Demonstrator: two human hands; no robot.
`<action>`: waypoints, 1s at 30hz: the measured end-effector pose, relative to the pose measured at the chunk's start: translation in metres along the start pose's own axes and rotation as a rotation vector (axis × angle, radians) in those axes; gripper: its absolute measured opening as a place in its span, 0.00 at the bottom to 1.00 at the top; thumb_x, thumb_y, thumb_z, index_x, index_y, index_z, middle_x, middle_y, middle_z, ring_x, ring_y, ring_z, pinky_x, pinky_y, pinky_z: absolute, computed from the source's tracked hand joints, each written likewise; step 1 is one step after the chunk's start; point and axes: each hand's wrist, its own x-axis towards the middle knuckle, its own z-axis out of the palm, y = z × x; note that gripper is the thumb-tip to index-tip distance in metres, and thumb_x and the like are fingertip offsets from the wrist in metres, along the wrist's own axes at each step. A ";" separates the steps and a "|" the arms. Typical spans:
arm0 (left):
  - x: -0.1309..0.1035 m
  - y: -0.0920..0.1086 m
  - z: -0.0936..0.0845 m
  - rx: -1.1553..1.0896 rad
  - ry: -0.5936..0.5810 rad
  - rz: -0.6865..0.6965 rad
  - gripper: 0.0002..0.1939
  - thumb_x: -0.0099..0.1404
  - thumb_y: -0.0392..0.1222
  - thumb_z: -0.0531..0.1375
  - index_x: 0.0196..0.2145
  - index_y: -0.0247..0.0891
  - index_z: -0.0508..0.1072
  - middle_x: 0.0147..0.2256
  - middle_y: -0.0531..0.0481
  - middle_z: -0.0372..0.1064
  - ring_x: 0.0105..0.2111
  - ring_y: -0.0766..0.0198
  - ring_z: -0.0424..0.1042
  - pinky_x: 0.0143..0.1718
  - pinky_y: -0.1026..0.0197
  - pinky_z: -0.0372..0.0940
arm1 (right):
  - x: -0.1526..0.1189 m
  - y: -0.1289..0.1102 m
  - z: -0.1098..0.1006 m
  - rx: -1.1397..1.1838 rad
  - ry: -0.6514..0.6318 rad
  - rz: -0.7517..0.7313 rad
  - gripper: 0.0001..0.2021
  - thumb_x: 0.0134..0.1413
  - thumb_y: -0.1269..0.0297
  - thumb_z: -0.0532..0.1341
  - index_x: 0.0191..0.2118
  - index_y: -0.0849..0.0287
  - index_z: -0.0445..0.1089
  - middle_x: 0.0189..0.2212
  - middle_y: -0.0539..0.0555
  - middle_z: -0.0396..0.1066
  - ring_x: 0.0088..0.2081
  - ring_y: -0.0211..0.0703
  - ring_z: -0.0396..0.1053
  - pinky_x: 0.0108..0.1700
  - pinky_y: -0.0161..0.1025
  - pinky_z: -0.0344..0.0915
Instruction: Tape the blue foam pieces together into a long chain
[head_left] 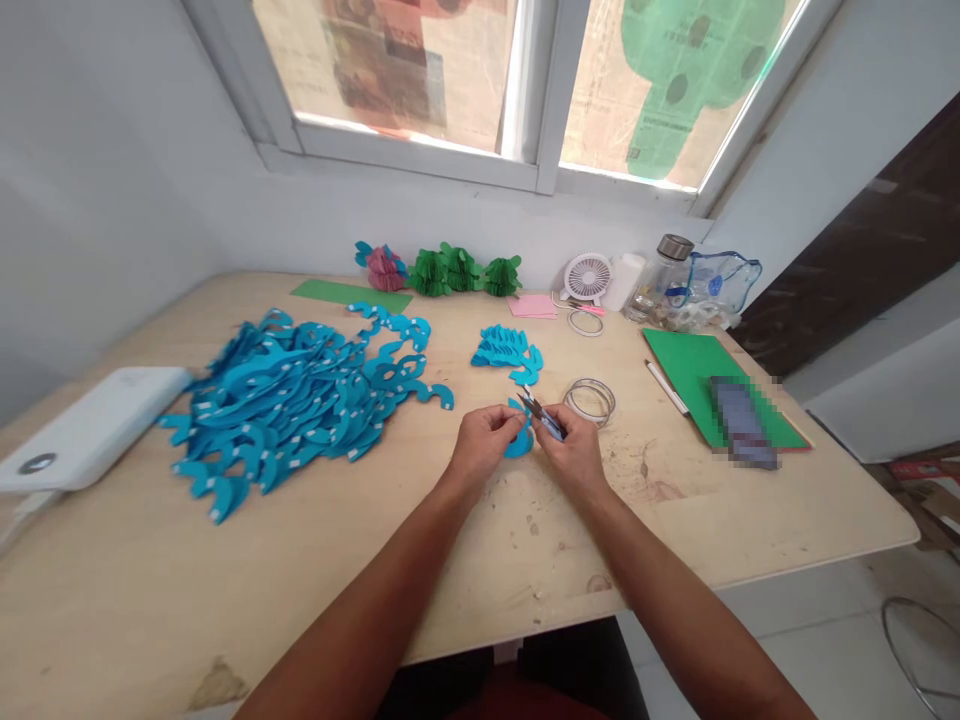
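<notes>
The left hand [487, 437] is pinching one blue paper piece [519, 445] between thumb and finger, while the right hand [576, 450] is grasping one pair of scissors [553, 425], the blades pointing towards that piece between the two grips. The step in hand seems to be fine work at the paper's edge, though whether the tips are cutting or lifting something I cannot tell; the next move is probably calling for a firm left pinch and small, careful turns on the right. Just beyond the grip one small blue stack [501, 347] is lying, and left of the grip one big blue heap [289, 395] is spreading, both too overlapped to count. Beside the right hand, apparently two tape rolls [610, 405] are resting together; farther beyond, one more roll [586, 333] is lying near one fan [589, 277], and three green ornaments [459, 268] are sitting beside one pink ornament [385, 268]
</notes>
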 end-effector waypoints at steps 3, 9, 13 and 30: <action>0.001 -0.001 0.001 -0.004 -0.006 0.027 0.07 0.49 0.41 0.58 0.21 0.34 0.73 0.19 0.55 0.65 0.20 0.70 0.61 0.24 0.67 0.56 | 0.001 0.001 0.001 -0.004 0.010 -0.008 0.09 0.49 0.60 0.58 0.30 0.61 0.71 0.20 0.48 0.65 0.22 0.35 0.59 0.25 0.31 0.54; 0.003 -0.005 0.000 0.134 -0.016 0.134 0.10 0.51 0.41 0.57 0.25 0.33 0.75 0.22 0.52 0.70 0.25 0.66 0.67 0.28 0.66 0.59 | 0.002 0.006 0.002 -0.014 -0.013 -0.015 0.10 0.49 0.60 0.58 0.31 0.60 0.72 0.22 0.49 0.69 0.23 0.37 0.62 0.26 0.32 0.56; 0.003 -0.006 0.000 0.261 -0.018 0.183 0.11 0.52 0.42 0.56 0.26 0.33 0.76 0.22 0.52 0.70 0.25 0.65 0.66 0.27 0.66 0.59 | 0.002 0.007 0.001 -0.062 -0.014 -0.034 0.09 0.49 0.62 0.57 0.31 0.59 0.72 0.24 0.51 0.71 0.25 0.38 0.65 0.28 0.33 0.58; 0.000 -0.002 0.003 0.067 -0.041 0.034 0.09 0.49 0.42 0.58 0.20 0.33 0.73 0.18 0.55 0.64 0.20 0.70 0.60 0.23 0.67 0.55 | 0.007 0.006 0.002 0.121 -0.020 0.152 0.08 0.45 0.62 0.56 0.23 0.61 0.66 0.15 0.45 0.58 0.19 0.33 0.52 0.22 0.32 0.49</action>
